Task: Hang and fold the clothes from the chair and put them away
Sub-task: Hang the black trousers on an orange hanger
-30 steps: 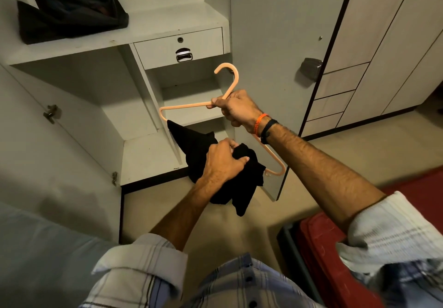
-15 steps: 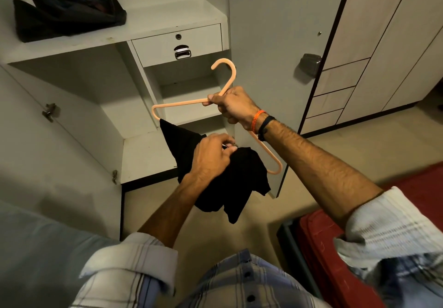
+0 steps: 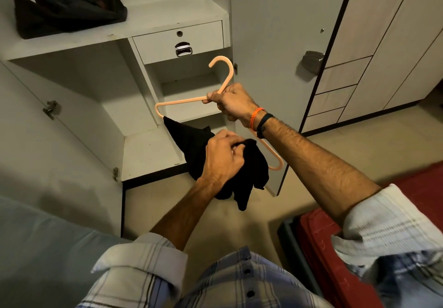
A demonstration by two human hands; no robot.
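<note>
Both hands [image 3: 230,106] raised, fists closed.

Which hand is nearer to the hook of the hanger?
Right. The right hand grips the hanger just below its hook; the left hand is lower, holding the black cloth.

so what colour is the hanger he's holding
Peach-orange, a pale plastic hanger; it shows in the head view, the only one.
</note>
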